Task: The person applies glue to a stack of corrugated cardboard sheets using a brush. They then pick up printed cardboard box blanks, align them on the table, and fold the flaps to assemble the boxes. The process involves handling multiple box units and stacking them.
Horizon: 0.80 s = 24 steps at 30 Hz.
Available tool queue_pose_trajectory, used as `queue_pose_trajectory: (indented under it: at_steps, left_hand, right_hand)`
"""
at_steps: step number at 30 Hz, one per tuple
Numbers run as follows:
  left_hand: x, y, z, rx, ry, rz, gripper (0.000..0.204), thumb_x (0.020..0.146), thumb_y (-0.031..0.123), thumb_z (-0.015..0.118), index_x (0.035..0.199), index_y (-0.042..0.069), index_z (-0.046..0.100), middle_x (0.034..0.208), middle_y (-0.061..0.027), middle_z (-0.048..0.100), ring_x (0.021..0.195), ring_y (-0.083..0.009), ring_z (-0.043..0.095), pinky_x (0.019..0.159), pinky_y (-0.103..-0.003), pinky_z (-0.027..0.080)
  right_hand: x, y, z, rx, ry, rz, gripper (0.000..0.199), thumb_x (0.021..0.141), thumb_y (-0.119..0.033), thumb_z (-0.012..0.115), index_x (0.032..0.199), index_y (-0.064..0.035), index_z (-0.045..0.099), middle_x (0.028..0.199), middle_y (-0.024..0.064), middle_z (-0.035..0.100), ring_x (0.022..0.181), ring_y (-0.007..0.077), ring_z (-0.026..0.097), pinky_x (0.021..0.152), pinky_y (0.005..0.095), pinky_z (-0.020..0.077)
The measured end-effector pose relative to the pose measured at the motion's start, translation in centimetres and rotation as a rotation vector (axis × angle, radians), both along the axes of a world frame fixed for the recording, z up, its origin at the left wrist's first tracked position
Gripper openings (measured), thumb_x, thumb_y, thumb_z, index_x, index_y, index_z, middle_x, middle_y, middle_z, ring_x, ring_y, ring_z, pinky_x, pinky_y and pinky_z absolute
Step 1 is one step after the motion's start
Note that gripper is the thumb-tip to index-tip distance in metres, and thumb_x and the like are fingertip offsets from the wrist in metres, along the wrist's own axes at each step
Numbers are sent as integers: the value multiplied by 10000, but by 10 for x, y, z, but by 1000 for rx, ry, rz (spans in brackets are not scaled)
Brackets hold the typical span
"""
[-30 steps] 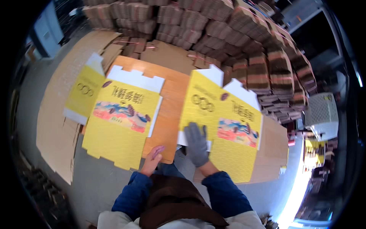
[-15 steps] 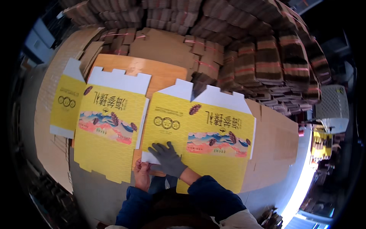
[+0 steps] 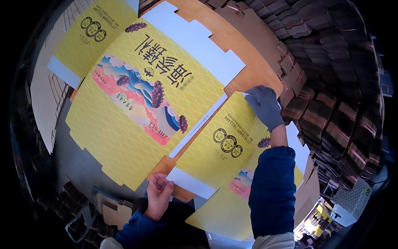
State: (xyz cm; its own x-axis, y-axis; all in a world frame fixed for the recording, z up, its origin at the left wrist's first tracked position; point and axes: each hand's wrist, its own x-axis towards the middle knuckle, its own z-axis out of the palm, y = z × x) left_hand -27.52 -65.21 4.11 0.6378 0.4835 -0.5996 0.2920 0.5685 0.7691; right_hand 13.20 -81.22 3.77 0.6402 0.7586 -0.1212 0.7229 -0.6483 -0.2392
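Observation:
Two flat yellow carton blanks with white flaps and colourful pictures lie side by side. The left carton blank (image 3: 124, 83) is in full view, large and unfolded. Over the right carton blank (image 3: 215, 128) my right forearm hides part of the printed picture. My left hand (image 3: 159, 193), bare, is closed with thumb and fingers at the corner of that blank's near white flap (image 3: 190, 182). At its far edge, my right hand (image 3: 265, 108) in a grey glove has its fingers bent over the white flap, mostly covering it.
Beneath the blanks is an orange-brown wooden board (image 3: 232, 25). Tied bundles of brown cardboard (image 3: 331, 124) are stacked at the far right. A light grey crate (image 3: 352, 201) stands at the lower right. Brown cardboard pieces (image 3: 116, 213) sit below on the left.
The view has turned and come closer to the blanks. My right hand has gone from the right blank's near flap up to its far edge. My left hand stays by the near flap.

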Motion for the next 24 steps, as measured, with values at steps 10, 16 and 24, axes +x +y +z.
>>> queue_pose_trajectory:
  at_steps: [10,16,24]
  left_hand:
    - [7,35,0,670,200,-373,158,912,-15,618,1064,-4,577,879,-101,646,750,-163,637,667,-269,518]
    - [15,41,-3,763,105,-420,172,903,-53,591,1065,3,586,1061,-154,678,824,-208,637,725,-301,516]
    - [21,41,-3,833,63,-450,153,901,-83,562,1028,2,569,1166,-163,679,782,-172,598,707,-279,490]
  right_hand:
    - [-2,25,-10,228,50,25,140,855,-222,628,825,-91,666,924,48,656,893,266,581,837,405,372]
    - [-2,32,-7,148,36,12,134,853,-205,628,827,-81,671,901,54,640,891,268,578,833,404,384]
    - [-1,30,-7,108,29,10,141,852,-198,633,841,-63,674,939,76,643,906,285,578,832,403,407]
